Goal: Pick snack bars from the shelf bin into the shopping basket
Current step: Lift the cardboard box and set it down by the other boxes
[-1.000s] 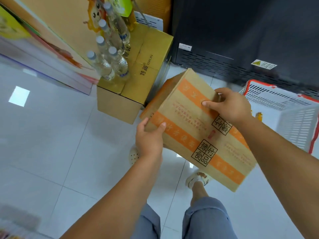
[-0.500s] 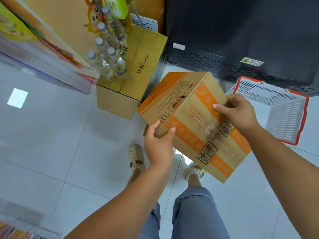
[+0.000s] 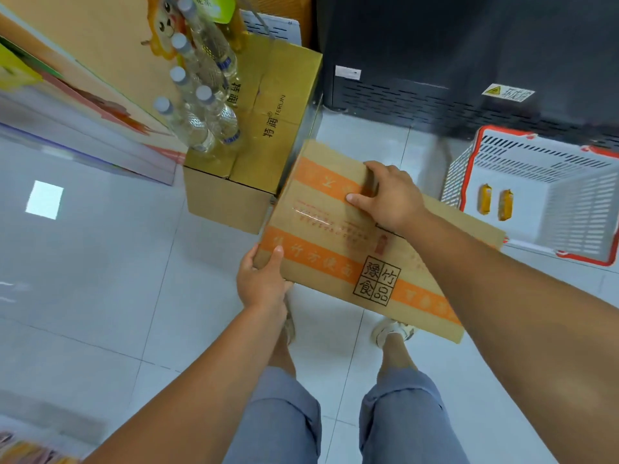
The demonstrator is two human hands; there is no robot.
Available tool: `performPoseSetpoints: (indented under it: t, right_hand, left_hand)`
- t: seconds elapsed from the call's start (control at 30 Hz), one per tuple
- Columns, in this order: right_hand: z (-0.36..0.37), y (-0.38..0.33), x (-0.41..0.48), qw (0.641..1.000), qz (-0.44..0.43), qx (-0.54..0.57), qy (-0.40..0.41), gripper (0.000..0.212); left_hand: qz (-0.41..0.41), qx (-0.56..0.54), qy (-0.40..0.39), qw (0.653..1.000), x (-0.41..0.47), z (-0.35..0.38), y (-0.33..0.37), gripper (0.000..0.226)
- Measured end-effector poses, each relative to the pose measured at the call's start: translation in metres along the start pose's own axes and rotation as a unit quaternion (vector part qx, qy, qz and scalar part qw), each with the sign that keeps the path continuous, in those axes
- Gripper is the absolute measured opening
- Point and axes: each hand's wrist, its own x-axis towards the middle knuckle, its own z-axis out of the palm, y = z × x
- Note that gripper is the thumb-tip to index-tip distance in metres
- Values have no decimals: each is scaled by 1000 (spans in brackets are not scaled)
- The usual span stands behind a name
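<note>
I hold a brown cardboard box with orange stripes and black printed characters above the floor, in front of my legs. My left hand grips its near left corner, thumb on top. My right hand grips its far edge, fingers curled over the top. A white shopping basket with a red rim stands on the floor at the right. Two yellow snack bars lie side by side on its bottom.
A gold-brown carton stands on the floor just left of the held box, with several water bottles on top. A dark cabinet rises behind the basket. A shelf end with colourful panels is at the left.
The box has tipped so its broad top faces up and has come down beside the gold carton. The view shifted, and the basket's inside with two bars now shows.
</note>
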Motion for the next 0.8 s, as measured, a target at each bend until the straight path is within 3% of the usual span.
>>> performPoseSetpoints:
  t: [0.2, 0.3, 0.33, 0.4, 0.43, 0.5, 0.6, 0.7, 0.8]
  right_hand:
    - [55, 1, 8, 996, -61, -62, -27, 75]
    - [68, 19, -17, 997, -51, -62, 5, 72]
    - [70, 27, -29, 998, -28, -45, 30, 71]
    - [73, 46, -54, 995, 49, -10, 86, 71]
    - [74, 57, -67, 989, 100, 7, 110, 71]
    - [80, 80, -93, 967, 201, 46, 151, 72]
    - [88, 106, -128, 926, 302, 106, 199, 73]
    - [97, 122, -146, 877, 386, 228, 175, 88]
    - [109, 133, -153, 801, 460, 369, 106, 110]
  left_hand:
    - [-50, 109, 2, 993, 77, -20, -6, 48]
    - [-39, 238, 5, 970, 84, -17, 1, 48]
    - [19, 335, 29, 942, 83, -13, 4, 56]
    - [220, 485, 45, 845, 74, 3, 14, 73]
    - [307, 521, 10, 796, 66, 17, 20, 76]
    - [399, 581, -83, 705, 48, 60, 25, 77]
    - [452, 647, -215, 575, 9, 134, 24, 79]
    - [459, 691, -321, 457, -18, 197, 11, 79]
    - [439, 726, -368, 381, -36, 243, -11, 85]
